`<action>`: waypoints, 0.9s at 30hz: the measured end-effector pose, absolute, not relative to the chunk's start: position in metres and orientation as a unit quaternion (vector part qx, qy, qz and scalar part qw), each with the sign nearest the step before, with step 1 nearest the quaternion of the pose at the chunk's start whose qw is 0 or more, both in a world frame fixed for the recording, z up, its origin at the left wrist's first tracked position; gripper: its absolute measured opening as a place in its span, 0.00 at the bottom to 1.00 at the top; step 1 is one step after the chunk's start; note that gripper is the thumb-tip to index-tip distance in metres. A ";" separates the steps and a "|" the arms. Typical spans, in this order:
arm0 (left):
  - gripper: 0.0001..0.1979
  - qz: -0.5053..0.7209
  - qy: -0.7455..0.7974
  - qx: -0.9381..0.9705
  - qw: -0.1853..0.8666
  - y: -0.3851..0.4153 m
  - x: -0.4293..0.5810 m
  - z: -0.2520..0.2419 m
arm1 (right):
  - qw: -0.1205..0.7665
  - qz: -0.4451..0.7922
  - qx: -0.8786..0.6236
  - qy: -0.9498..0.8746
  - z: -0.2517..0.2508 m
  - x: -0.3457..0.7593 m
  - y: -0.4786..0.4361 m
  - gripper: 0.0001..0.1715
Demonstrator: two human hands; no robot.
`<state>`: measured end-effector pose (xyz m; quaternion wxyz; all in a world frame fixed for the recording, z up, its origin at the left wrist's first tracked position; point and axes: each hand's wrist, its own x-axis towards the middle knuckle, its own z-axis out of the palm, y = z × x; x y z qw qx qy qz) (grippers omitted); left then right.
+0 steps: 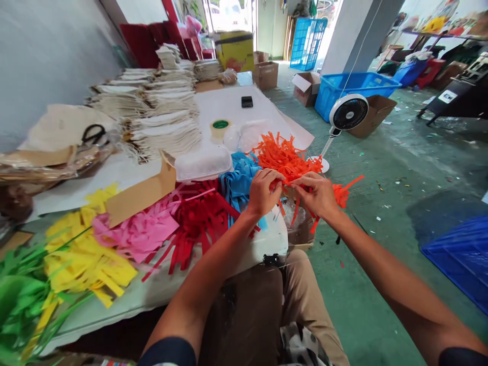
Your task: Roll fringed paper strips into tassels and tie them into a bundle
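Both hands meet at the table's right edge over a pile of orange fringed strips (282, 152). My left hand (265, 190) is closed, thumb and fingers pinching orange strips. Close beside it, my right hand (316, 193) also pinches orange strips between thumb and fingers. Some orange ends hang below the hands, above a cardboard box (299, 223). Left of the hands lie blue strips (240, 175), then dark red strips (204, 216), pink strips (141, 229), yellow strips (84, 249) and green strips (23, 290).
Stacks of off-white fabric pieces (163, 112) stand at the back left, with black scissors (93, 134) nearby. A tape roll (220, 127) and a black case (247, 101) lie on the table (229, 101). On the right stand a white fan (348, 112) and a blue crate (354, 84).
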<state>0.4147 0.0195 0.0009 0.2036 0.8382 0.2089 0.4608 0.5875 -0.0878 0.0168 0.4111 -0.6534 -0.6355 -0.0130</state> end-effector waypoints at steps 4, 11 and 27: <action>0.10 0.450 0.220 0.842 0.202 0.022 0.415 0.001 | 0.455 -0.021 -0.639 -0.619 0.017 0.589 -0.087 0.09; 0.07 0.442 0.235 0.841 0.208 0.027 0.414 0.001 | 0.492 -0.023 -0.618 -0.612 0.017 0.589 -0.083 0.07; 0.06 0.376 0.212 0.865 0.257 0.042 0.413 -0.004 | 0.483 0.009 -0.608 -0.630 0.017 0.589 -0.087 0.09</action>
